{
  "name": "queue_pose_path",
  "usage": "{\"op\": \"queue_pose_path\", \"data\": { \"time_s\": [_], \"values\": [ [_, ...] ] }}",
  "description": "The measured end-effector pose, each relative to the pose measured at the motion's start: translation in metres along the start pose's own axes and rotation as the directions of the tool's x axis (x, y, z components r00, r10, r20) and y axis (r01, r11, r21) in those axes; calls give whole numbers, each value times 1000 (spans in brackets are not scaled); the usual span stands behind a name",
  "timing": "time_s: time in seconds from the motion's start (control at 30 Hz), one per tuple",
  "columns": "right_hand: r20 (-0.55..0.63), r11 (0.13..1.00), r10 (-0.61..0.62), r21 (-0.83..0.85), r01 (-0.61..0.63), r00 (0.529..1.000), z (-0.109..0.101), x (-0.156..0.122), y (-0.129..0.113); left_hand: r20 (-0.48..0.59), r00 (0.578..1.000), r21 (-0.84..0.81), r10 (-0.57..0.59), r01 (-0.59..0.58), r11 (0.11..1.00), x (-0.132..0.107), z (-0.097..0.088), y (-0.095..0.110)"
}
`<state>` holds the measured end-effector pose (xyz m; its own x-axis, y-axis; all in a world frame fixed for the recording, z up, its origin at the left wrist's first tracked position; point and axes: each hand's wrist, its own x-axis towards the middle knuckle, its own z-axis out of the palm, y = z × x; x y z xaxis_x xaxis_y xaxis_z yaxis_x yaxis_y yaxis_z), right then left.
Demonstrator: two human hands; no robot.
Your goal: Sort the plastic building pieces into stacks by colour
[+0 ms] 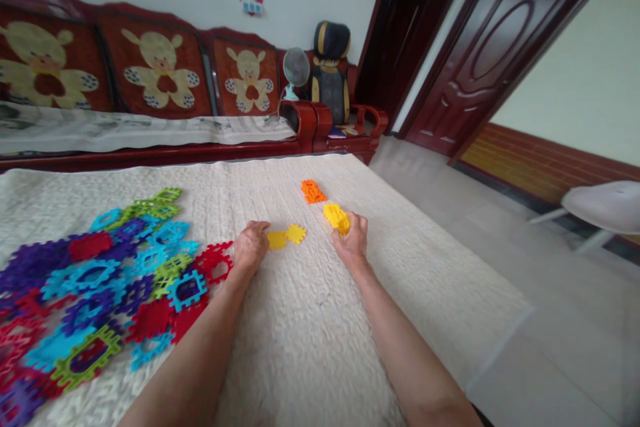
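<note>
Yellow stack (336, 217): toothed tiles, clasped by the curled right hand (351, 240), at the mat (310, 320) centre.
Left hand (251, 245): curled against a flat yellow tile (277, 239) (hold cannot be told).
Room: plain quilting is seen towards the mat's right edge.

A home living room: a wooden sofa (150, 100) (bear-print cushions) lines the wall, a panelled door (500, 47) standing right of it.
</note>
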<state>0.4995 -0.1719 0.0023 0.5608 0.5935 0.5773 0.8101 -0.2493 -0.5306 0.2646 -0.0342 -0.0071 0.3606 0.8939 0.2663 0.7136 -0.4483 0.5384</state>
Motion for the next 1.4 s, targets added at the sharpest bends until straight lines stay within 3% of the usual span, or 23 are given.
{"op": "queue_pose_path", "data": {
  "time_s": [0.37, 0.53, 0.77, 1.27, 1.4],
  "values": [
    [82, 999, 21, -30, -19, 996, 11, 2, 11, -2, 1000, 54, -14, 14, 998, -1, 0, 2],
    [115, 992, 96, -96, -85, 989, 13, 4, 12, 6, 999, 51, -38, 37, 998, 0, 0, 2],
    [151, 993, 100, -79, -89, 983, 17, 8, 17, -9, 1000, 60, -1, 1, 998, 0, 1, -1],
    [121, 999, -41, 17, 39, 992, 21, 12, 23, -6, 1000, 66, 28, -28, 997, 0, 2, -4],
    [7, 993, -117, 6, 117, 993, 11, 12, 8, -16, 999, 44, 30, -30, 999, 1, 3, -4]
  ]
}}
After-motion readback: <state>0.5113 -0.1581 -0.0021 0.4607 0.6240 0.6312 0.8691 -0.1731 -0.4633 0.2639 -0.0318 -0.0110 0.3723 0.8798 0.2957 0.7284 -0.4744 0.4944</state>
